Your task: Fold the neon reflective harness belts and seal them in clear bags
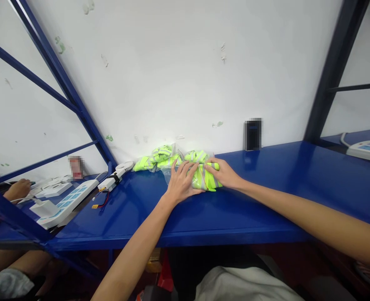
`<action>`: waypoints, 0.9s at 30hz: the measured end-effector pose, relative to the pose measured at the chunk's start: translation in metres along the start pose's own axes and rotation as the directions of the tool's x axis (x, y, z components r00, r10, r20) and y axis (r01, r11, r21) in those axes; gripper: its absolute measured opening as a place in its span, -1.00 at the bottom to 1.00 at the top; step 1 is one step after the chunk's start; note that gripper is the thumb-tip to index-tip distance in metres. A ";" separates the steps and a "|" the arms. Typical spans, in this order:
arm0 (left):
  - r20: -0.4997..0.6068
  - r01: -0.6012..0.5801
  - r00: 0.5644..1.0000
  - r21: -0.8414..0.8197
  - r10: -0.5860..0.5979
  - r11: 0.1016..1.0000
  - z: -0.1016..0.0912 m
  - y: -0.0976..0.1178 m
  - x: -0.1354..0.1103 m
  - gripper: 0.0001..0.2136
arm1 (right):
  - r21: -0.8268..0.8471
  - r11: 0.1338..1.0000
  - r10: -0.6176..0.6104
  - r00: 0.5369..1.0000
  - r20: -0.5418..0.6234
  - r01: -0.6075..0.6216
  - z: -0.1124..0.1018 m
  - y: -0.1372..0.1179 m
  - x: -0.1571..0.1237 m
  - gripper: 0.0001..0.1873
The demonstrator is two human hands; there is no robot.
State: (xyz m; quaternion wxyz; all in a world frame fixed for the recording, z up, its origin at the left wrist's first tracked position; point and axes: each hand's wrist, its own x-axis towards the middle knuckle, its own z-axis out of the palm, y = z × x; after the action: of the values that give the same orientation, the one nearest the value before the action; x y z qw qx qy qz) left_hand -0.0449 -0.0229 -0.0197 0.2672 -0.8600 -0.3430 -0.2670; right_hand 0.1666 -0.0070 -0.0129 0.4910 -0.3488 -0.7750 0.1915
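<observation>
A heap of neon-yellow reflective vests in clear plastic bags (160,159) lies on the blue shelf top (266,188) against the white wall. My left hand (182,182) rests flat on the nearest bagged vest (205,177), fingers spread. My right hand (224,172) lies on the right end of that same bundle, fingers curled over its top. A thin red thread or wire runs across the bundle between my hands.
To the left lie a small white fan (117,175), a white power strip (69,200) and an orange-plugged red and black wire (101,204). Another person's hand (17,189) works at the far left. A dark box (253,134) stands against the wall; another power strip (366,149) sits far right.
</observation>
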 end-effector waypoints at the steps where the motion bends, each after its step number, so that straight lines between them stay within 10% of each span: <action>1: 0.001 -0.005 1.000 -0.004 0.005 1.000 0.000 0.000 0.000 -0.27 | -0.005 1.000 0.010 1.000 -0.004 -0.010 0.000 0.001 0.000 -0.75; 27: 0.046 0.120 0.992 -0.016 -0.119 0.993 0.002 -0.008 0.000 -0.14 | 0.346 0.898 0.272 0.961 0.045 -0.271 0.005 0.001 -0.007 -0.52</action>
State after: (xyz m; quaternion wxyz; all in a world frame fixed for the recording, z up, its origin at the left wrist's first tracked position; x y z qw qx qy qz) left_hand -0.0499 -0.0168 -0.0185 0.2351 -0.8462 -0.3973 -0.2662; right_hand 0.1646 -0.0110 -0.0203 0.5151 -0.3611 -0.6715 0.3916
